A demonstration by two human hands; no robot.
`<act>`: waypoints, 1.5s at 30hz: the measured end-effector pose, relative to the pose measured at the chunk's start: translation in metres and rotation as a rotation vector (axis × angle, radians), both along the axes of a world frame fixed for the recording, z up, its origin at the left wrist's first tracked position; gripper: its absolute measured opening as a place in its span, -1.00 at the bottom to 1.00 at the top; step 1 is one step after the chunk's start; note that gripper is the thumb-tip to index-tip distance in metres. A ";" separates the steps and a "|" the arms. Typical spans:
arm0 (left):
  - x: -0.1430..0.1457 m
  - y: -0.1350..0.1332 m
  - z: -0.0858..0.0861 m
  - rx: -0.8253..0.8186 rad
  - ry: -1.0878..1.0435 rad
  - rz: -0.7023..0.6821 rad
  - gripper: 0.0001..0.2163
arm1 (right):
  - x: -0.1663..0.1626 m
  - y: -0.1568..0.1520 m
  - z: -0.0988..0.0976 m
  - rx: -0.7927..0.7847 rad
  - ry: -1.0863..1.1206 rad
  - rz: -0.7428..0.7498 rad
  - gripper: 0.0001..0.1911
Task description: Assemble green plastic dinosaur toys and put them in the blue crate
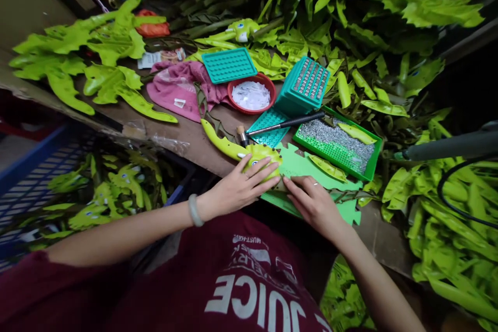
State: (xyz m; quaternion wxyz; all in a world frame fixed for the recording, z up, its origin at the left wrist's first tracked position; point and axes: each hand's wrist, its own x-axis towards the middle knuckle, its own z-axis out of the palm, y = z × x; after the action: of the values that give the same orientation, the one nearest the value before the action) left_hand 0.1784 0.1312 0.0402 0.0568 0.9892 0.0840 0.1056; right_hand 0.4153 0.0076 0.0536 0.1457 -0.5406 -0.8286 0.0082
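Observation:
A yellow-green plastic toy animal piece (pixel 221 141) with a painted blue eye and a long curved part lies on the light green foam mat (pixel 298 163). My left hand (pixel 243 184) rests flat over its wide end, fingers stretched out. At the near right edge of that piece, my right hand (pixel 311 199) has its thumb and forefinger pinched together; what is between them is too small to make out. Just beyond lies a hammer (pixel 286 124), its head near the toy piece. A dark green strip (pixel 342 196) extends right from beside my right hand.
Behind the mat stand a green tray of small metal bits (pixel 373 158), a teal box with metal pieces in rows (pixel 288 96), and a red bowl of white pieces (pixel 272 85). A pink cloth (pixel 171 85) lies left. Heaps of yellow-green parts (pixel 455 233) surround the bench; a blue crate (pixel 35 171) stands lower left.

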 end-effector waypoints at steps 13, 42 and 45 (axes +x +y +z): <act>-0.005 0.035 -0.006 0.154 -0.210 -0.184 -0.61 | 0.006 0.010 0.004 0.029 -0.088 0.044 -0.56; 0.055 -0.009 -0.028 0.136 -0.284 -0.148 -0.34 | 0.204 -0.079 0.012 0.305 -0.345 -1.058 -0.79; 0.077 -0.014 -0.030 0.233 -0.334 -0.246 -0.31 | 0.222 -0.048 0.011 0.235 -0.309 -1.076 -0.86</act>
State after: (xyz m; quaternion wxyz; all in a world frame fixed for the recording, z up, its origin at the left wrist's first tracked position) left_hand 0.2554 0.1167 0.0106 -0.0323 0.9606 -0.0607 0.2692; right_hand 0.6375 -0.0407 0.0647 0.0655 -0.8614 -0.4437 -0.2386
